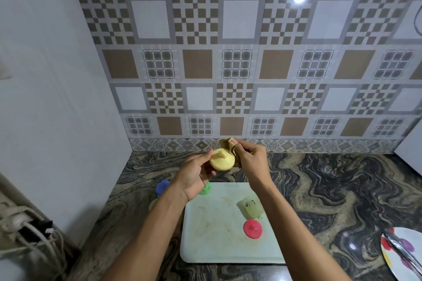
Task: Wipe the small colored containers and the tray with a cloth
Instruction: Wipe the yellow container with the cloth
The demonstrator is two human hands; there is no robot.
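My left hand holds a round yellow lid with a small knob, raised above the counter. My right hand grips a tan cloth that presses against the lid's upper right edge. Below lies a pale green-white tray with smudges on it. An open pale yellow container and a red lid sit on the tray's right part. A green container shows at the tray's far left corner, partly behind my left hand. A blue container stands on the counter left of the tray.
The dark marbled counter meets a patterned tile wall behind and a white wall on the left. A spotted plate with metal utensils lies at the right front edge. Cables and a power strip sit at the lower left.
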